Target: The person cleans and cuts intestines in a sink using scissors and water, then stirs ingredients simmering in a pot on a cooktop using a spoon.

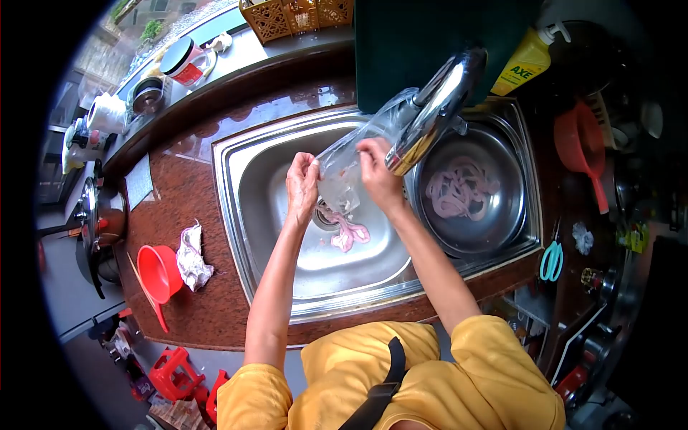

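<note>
nearest is a yellow shirt with a black strap. the chrome faucet juts in close by the right hand, covering some of the clear bag. a red scoop sits left; pale strips lie in the right basin. the bag, thin and crumpled, hangs over the left sink. the left hand pinches its edge; the right fingers curl narrow against it, grip unclear.

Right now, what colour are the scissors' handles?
The handles are light turquoise; best seen in the head view.

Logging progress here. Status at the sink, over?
Left grip and right grip on plastic bag. Pink strips below, in left basin. Faucet close by right grip.
</note>
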`<state>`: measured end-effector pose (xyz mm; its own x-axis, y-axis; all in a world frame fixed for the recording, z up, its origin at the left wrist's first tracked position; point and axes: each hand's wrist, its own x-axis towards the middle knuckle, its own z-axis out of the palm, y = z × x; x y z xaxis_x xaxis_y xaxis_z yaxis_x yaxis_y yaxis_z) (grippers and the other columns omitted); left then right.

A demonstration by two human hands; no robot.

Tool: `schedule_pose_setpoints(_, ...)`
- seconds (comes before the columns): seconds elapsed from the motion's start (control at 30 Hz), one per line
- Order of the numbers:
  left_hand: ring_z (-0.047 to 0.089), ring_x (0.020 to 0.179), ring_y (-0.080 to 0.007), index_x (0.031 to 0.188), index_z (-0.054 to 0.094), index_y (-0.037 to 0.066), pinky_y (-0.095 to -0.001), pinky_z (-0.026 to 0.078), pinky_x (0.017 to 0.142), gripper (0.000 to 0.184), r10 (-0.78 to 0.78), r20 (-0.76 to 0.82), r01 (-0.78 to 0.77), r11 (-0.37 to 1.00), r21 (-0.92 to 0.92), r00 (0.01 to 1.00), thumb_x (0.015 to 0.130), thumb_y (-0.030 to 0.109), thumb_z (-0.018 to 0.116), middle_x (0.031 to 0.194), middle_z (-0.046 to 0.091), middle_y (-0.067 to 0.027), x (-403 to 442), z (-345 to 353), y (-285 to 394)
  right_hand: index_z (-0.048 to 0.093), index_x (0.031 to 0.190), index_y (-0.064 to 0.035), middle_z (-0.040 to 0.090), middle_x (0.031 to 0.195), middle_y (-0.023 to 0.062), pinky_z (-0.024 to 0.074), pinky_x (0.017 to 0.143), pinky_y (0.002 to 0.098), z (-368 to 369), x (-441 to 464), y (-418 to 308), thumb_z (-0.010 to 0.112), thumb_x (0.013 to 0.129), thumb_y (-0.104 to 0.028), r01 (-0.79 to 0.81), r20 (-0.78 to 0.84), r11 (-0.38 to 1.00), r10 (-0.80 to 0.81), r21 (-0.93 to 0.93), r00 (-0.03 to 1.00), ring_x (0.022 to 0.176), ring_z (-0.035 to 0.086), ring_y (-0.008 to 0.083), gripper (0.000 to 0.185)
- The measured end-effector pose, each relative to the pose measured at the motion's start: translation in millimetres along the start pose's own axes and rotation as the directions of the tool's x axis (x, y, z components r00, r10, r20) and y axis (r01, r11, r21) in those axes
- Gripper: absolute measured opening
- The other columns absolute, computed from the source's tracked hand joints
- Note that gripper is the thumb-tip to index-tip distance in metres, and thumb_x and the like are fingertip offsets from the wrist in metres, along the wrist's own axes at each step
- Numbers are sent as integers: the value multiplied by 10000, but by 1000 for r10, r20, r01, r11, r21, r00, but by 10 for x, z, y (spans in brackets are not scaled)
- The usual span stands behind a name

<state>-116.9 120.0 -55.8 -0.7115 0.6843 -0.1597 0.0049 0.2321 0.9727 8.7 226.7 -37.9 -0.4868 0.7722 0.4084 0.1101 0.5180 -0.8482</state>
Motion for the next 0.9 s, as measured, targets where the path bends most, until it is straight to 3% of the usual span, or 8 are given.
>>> schedule_pose_setpoints(0.07,436,579,-67,814,478,36,-213,365,535,114,16,-3,-16,999,48,1000,841,147,488,624,458,11,12,-7,22,543,819,-6,542,863,205,438,640,407,137,-186,447,516,696,-5,11,95,972,11,-233,995,758,551,364,125)
schedule_pose_setpoints(0.2,422,574,-65,820,477,42,-217,363,527,102,-31,3,31,999,36,1000,844,140,487,621,447,10,-30,-50,62,560,910,-56,533,974,208,443,680,449,-16,-352,528,478,738,-33,-29,180,954,86,-298,980,800,563,364,192)
schedule_pose_setpoints(0.3,420,573,-60,820,480,44,-213,362,526,89,7,-19,-6,1000,19,1000,842,131,489,623,446,11,30,-18,31,575,891,-57,527,971,219,458,668,451,-153,-484,542,485,749,-76,124,558,755,353,-644,751,773,574,369,170)
schedule_pose_setpoints(0.43,422,563,-65,817,484,41,-219,367,521,83,88,-51,-86,995,54,995,841,120,491,629,451,9,147,-15,5,643,856,-6,492,1112,232,485,555,358,-352,-716,232,507,749,-124,552,786,560,455,-618,419,705,623,270,209)
schedule_pose_setpoints(0.67,424,568,-64,880,507,48,-199,384,526,151,130,-63,-118,978,170,990,812,171,562,691,511,1,170,23,-159,642,928,-14,433,1216,240,484,522,313,-480,-937,95,522,725,-102,653,756,390,429,-649,495,685,627,232,251)
schedule_pose_setpoints(0.73,410,529,-59,928,505,52,-194,371,468,201,-65,-81,67,997,28,995,810,201,569,730,552,-30,-24,19,155,620,966,-2,418,1225,255,489,511,342,-445,-934,162,518,725,-84,618,744,418,436,-666,506,680,626,249,274)
schedule_pose_setpoints(0.83,354,430,-44,1076,427,69,-174,334,383,358,-267,49,269,917,-293,962,861,354,458,828,610,-162,-242,-170,196,589,1001,2,364,1244,317,505,586,362,-478,-881,-98,542,697,-57,356,645,668,246,-654,724,678,616,279,313)
schedule_pose_setpoints(0.9,359,416,-52,1103,392,68,-178,331,378,391,-212,140,252,877,-410,967,880,390,397,872,608,-209,-392,-273,69,571,995,-18,494,1115,224,492,611,395,-480,-862,-344,558,723,-50,201,591,796,230,-571,773,691,605,300,274)
